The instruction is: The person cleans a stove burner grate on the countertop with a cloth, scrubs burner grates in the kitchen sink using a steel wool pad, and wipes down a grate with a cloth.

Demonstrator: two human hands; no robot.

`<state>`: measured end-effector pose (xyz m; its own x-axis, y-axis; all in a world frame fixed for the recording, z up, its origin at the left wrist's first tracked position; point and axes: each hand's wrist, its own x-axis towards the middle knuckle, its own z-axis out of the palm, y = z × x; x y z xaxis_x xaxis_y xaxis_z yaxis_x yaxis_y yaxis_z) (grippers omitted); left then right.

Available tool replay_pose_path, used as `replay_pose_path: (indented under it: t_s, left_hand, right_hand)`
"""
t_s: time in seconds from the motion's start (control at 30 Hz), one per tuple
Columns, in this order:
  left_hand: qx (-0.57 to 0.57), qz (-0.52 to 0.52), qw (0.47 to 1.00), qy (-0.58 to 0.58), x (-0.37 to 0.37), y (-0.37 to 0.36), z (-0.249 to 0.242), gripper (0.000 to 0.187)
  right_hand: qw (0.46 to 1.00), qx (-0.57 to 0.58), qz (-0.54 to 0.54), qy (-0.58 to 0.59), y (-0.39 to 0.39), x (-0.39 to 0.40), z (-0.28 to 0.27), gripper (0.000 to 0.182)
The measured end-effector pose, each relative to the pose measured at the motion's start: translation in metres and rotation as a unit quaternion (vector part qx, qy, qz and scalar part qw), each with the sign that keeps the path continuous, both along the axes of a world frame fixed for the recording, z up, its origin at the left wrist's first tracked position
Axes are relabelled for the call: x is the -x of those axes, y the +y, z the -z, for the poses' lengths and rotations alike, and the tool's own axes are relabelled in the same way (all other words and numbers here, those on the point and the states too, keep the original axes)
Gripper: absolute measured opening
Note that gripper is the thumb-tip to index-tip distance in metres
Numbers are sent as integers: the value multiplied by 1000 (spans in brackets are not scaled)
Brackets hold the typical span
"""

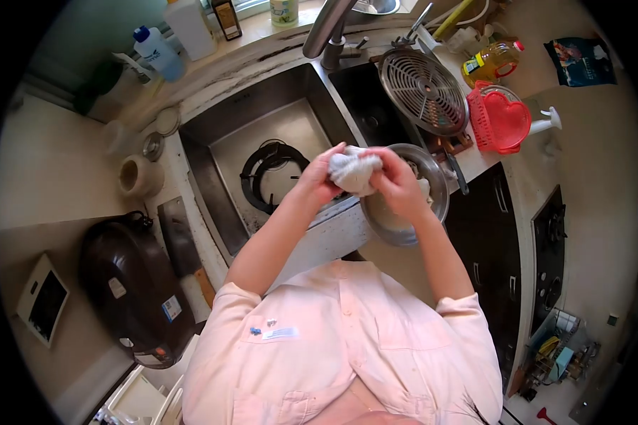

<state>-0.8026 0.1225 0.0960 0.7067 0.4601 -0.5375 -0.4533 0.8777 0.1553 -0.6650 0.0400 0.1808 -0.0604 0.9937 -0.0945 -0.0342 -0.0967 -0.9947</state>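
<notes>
The left grip [320, 175] and right grip [397, 185] hold a crumpled white cloth [355, 171] between them, above the sink's front edge. A metal bowl [441, 205] sits just beside, beneath the right.

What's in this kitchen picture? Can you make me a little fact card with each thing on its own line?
Left hand: holding one side of a soft white bundle, maybe cloth
Right hand: holding the bundle's other side
Near the right hand: metal bowl with something pale in it
In the big sink: black ring
Behind the sinks: tap
Right of the sinks: red basket, bottle of yellow liquid
Too blurry to tell: what the bundle really is
</notes>
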Motion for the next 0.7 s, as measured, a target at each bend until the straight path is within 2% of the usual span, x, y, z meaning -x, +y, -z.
replay_pose_path:
  t_s: [0.03,0.07,0.13,0.2,0.23,0.27,0.33,0.37,0.4,0.47,0.5,0.6,0.63,0.7]
  left_hand:
    - [-3,-63,997,40,10,0,-11,25]
    - [-54,-118,991,31,17,0,-8,25]
    - [-71,-195,976,74,28,-1,-16,25]
    - [-118,-154,973,124,42,-5,-23,29]
    - [-141,-137,969,151,47,-4,-24,32]
    - [-225,-106,946,205,50,-1,-25,37]
    - [-375,-42,870,319,65,-3,-26,49]
    - [-409,45,830,377,75,4,-30,70]
    - [-459,62,783,415,81,8,-28,71]
    - [-548,100,677,481,86,13,-24,73]
    - [-605,107,601,511,88,15,-26,78]
    - [-637,119,463,604,74,18,-24,74]
    - [-575,81,537,612,71,15,-23,66]
    - [-599,36,457,656,65,20,10,61]
  right_hand:
    - [995,18,40,92,12,5,11,28]
    - [979,36,83,182,26,9,25,29]
    - [927,83,157,331,51,26,49,34]
    - [869,114,140,460,64,47,65,42]
    - [850,114,85,508,67,53,74,45]
    - [825,116,27,553,70,57,80,49]
    - [854,160,-3,495,74,65,71,50]
    - [865,187,-24,465,77,70,69,51]
    - [887,188,-19,422,83,71,73,38]
    - [928,170,-16,330,96,76,70,24]
    - [934,183,-31,306,102,78,69,18]
    - [964,141,2,224,117,91,81,14]
    - [972,112,48,202,120,98,86,17]
    - [976,97,155,116,132,110,113,24]
